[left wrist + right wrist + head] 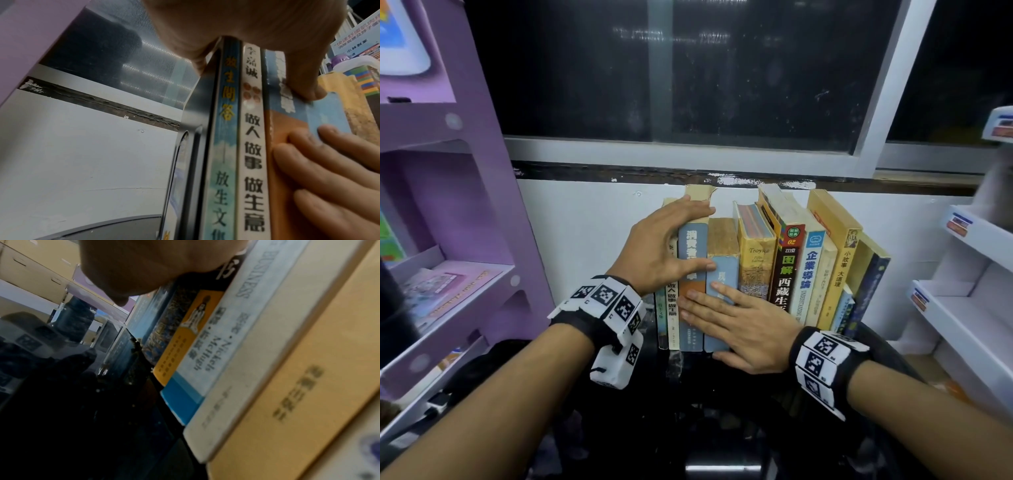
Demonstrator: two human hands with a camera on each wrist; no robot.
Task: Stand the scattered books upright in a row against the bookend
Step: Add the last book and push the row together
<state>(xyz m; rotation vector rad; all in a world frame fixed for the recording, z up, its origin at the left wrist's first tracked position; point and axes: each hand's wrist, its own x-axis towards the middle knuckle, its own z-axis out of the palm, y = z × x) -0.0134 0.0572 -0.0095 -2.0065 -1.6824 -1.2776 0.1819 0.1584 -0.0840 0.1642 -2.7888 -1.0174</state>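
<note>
A row of books stands upright against the white wall. My left hand (661, 246) grips the top of the blue-and-orange book (692, 245), fingers over its top edge and thumb across the spine. My right hand (736, 325) lies flat, its straight fingers pressing on that spine and on the light blue book (722, 274). Left of these stand a white book (252, 146), a thin blue book (226, 129) and the black bookend (193, 162). To the right follow the Troyka book (756, 263), a dark red book (789, 274) and several more; the last ones (869, 284) lean left.
A purple shelf unit (448, 240) stands close on the left and a white shelf unit (962, 291) on the right. A dark window (688, 68) sits above the books. They rest on a glossy black surface (722, 411).
</note>
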